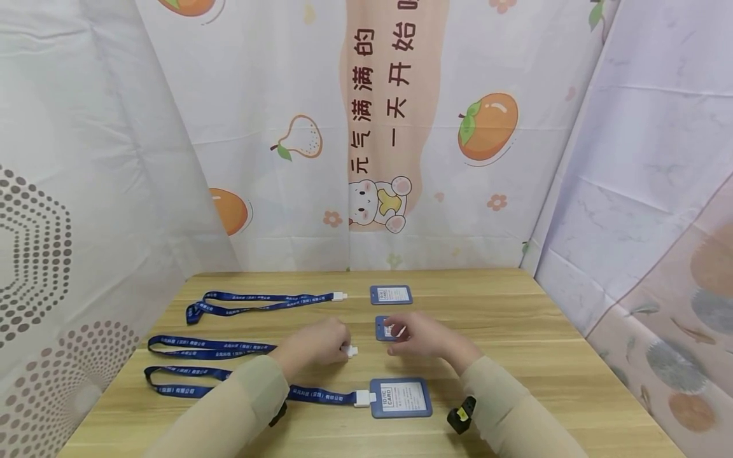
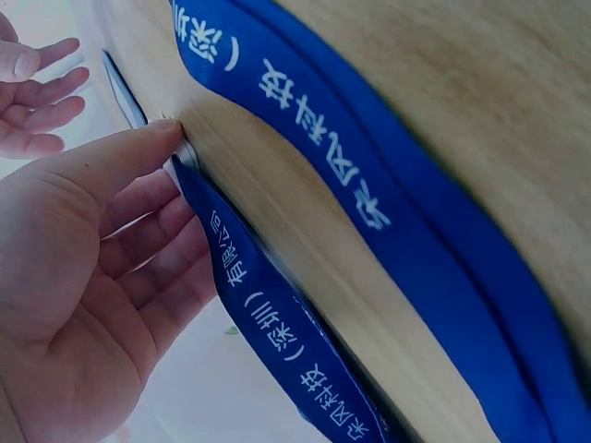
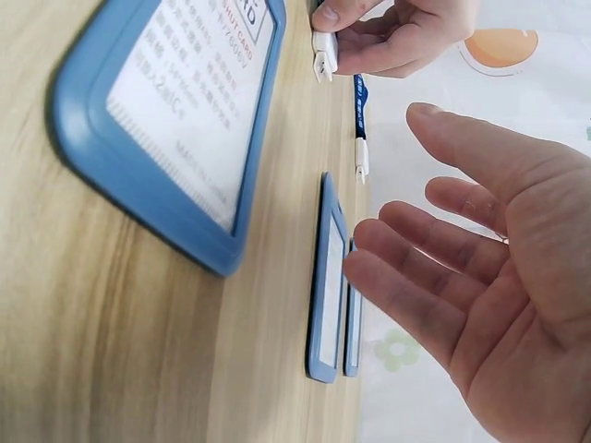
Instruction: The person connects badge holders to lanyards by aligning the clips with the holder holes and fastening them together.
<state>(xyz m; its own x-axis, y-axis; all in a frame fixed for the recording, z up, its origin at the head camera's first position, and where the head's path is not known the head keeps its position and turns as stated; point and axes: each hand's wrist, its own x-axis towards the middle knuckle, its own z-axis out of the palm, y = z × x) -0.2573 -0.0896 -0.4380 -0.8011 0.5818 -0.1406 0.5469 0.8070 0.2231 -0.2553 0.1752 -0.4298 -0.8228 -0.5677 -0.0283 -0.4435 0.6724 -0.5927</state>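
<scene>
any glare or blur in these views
Head: soft, even light on the tabletop; left wrist: the tabletop blurs at upper right, print on the nearest lanyard is legible; right wrist: pale sheen at a corner of the nearest badge holder.

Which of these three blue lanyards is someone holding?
The middle lanyard: the left hand pinches it at its white clip. The far lanyard and near lanyard lie unheld on the table.

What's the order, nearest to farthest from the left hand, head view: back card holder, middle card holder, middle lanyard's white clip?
1. White clip: pinched in the left hand.
2. Middle card holder: right of it, partly hidden by the right hand.
3. Back card holder: also right, one row farther back.
</scene>
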